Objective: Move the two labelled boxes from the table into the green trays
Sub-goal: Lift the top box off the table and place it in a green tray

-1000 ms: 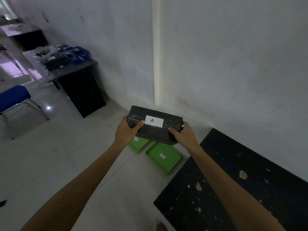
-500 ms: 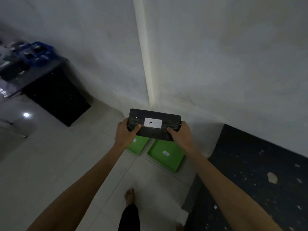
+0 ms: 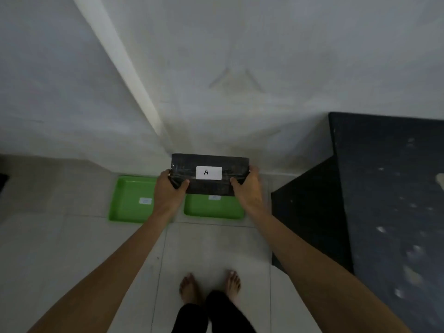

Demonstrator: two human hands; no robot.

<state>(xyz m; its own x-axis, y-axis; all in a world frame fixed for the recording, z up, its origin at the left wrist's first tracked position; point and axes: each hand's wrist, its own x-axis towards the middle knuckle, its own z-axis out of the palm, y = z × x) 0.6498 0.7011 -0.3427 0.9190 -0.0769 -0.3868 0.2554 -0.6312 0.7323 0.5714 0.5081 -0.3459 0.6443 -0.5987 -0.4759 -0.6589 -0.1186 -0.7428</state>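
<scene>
Box A (image 3: 210,173), dark-wrapped with a white label, held level in the air between both outstretched arms. Left hand (image 3: 168,191) and right hand (image 3: 248,188) each clasp one short end, thumbs on the near face, fingers wrapped behind. It hangs above two green trays (image 3: 131,200) side by side on the tiled floor (image 3: 216,246), beside the dark table (image 3: 389,188).

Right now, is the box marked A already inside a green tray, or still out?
Still out. Both hands, left hand and right hand, hold the box in the air above the right tray.
</scene>
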